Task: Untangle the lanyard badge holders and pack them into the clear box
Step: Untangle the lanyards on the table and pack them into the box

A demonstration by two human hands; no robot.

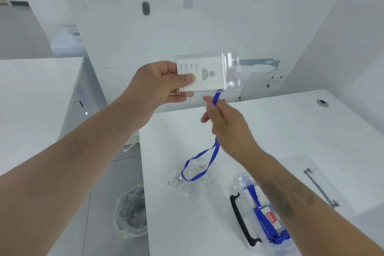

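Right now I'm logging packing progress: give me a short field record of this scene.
left hand: pinches badge holder, raised above the table
right hand: grips blue lanyard just below the holder
lanyard loop: hangs down over crumpled plastic wrap
clear box: open on white table, blue lanyards already inside
lid: lies right of box

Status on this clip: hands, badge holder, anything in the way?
Left hand grips badge holder, held up. Right hand pinches its blue lanyard; loop hangs free. Clear box open, lanyards already inside. Crumpled plastic wrap beside it.
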